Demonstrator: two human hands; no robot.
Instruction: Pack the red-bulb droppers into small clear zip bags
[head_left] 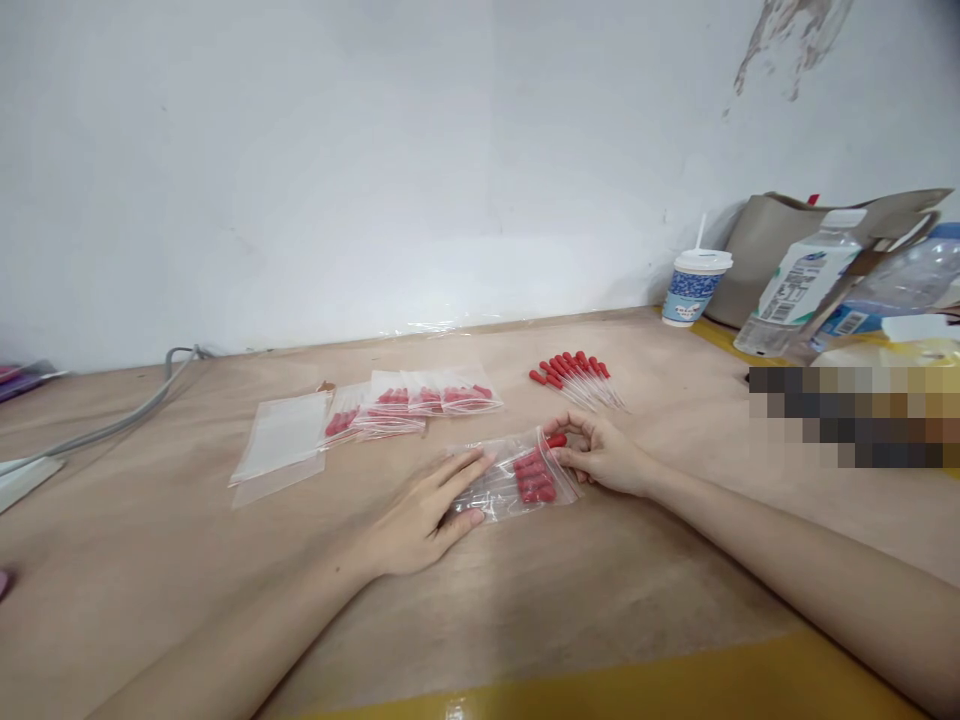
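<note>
A clear zip bag lies on the table in front of me, its opening facing right. Several red-bulbed droppers are inside, bulbs lined up near the opening. My left hand rests on the closed end of the bag, fingers stretched out and flat. At the opening, my right hand pinches a red-bulbed dropper between thumb and finger; its tip points into the bag. Just beyond, a fanned pile of loose droppers lies on the table.
Filled bags overlap at the back left, beside flat clear bags. A grey cable runs along the left. On the right stand a paper cup, a plastic bottle and a grey bag. A wall closes off the back.
</note>
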